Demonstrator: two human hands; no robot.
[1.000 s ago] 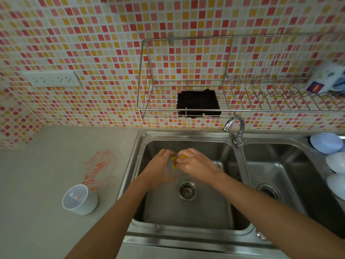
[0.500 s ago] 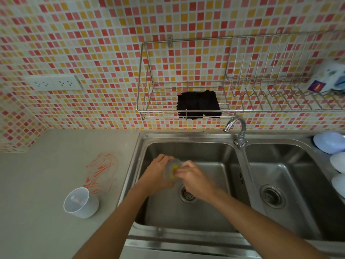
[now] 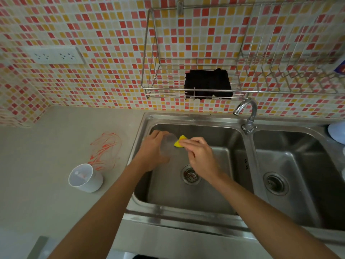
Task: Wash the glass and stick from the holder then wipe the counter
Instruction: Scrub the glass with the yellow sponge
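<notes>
1. One item is under way: the glass, a clear, slightly frosted tumbler, is over the left basin of the sink, tipped so its mouth faces right toward the sponge.
2. Its wall lets the steel show through, and I see no obvious dirt or suds on it, though it is too blurred to judge cleanliness.
3. Left hand is wrapped round the glass from the left, fingers curled over its far side, holding it firmly above the basin floor.
4. Right hand pinches the yellow sponge between fingertips and thumb, and a corner of the sponge touches the rim of the glass.
5. My judgement: scrubbing of the glass is in progress and rinsing is left, since no water runs from the tap.
6. Something pale lies inside the white holder on the counter; it may be the stick, but it is too small to tell, so that wash seems not yet begun.
7. Red scribbled marks lie on the counter just behind the holder, so wiping is not done either.
8. A black cloth hangs in the wire rack above the sink, likely of use for that wipe.
9. Roughly a third of the task looks covered at most.
</notes>
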